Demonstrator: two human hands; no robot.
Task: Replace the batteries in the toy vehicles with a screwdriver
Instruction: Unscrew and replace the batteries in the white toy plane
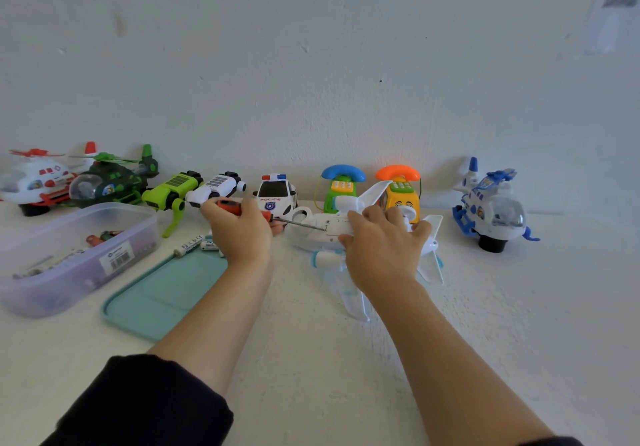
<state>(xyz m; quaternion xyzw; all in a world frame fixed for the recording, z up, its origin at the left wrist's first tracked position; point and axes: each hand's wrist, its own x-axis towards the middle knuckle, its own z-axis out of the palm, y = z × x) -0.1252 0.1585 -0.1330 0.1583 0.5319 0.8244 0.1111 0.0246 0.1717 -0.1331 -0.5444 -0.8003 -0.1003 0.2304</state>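
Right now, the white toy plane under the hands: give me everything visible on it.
The toy plane is white glossy plastic with pale blue trim and translucent wings. It appears to lie belly up on the white table, in front of the two toy phones. A blue-ringed white engine pod sits under the near wing. The right hand grips its body, covering the middle. The screwdriver, red-and-black handle held in the left hand, has its metal tip on the underside panel, seemingly at a screw. Whether the battery cover is open cannot be seen.

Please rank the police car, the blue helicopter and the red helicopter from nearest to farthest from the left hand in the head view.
1. Police car: just behind the left hand, slightly to its right.
2. Blue helicopter: far right, past the right hand.
3. Red helicopter: far left end of the row; only slightly farther than the blue one.
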